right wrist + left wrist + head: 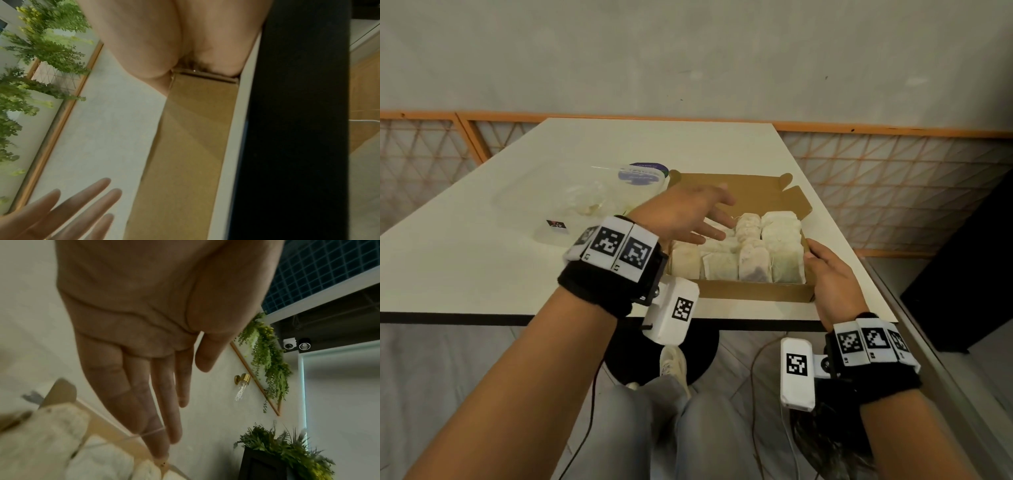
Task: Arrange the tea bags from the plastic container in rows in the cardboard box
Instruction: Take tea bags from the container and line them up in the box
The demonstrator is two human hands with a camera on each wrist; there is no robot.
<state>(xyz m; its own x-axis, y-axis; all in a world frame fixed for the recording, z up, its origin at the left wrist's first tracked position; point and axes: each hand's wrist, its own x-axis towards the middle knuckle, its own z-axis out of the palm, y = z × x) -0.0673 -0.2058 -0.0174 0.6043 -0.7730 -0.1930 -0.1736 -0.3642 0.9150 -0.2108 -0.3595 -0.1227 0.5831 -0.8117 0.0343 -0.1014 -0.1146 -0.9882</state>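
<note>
The brown cardboard box (pixel 753 293) sits on the white table (pixel 482 267), right of centre, and holds rows of pale tea bags (pixel 753 253). My left hand (pixel 709 219) hovers over the box's left half with fingers straight and spread. In the left wrist view a tea bag string (pixel 152 433) lies across the fingers (pixel 164 402) above the tea bags (pixel 41 434). My right hand (pixel 825 274) grips the box's near right corner, thumb over the rim. The clear plastic container (pixel 571 202) stands left of the box with some pale contents.
A clear lid with a blue label (pixel 642 174) lies behind the container. The table's near edge runs just below the box. A dark block (pixel 962 257) stands to the right of the table. My knees and the black table base are underneath.
</note>
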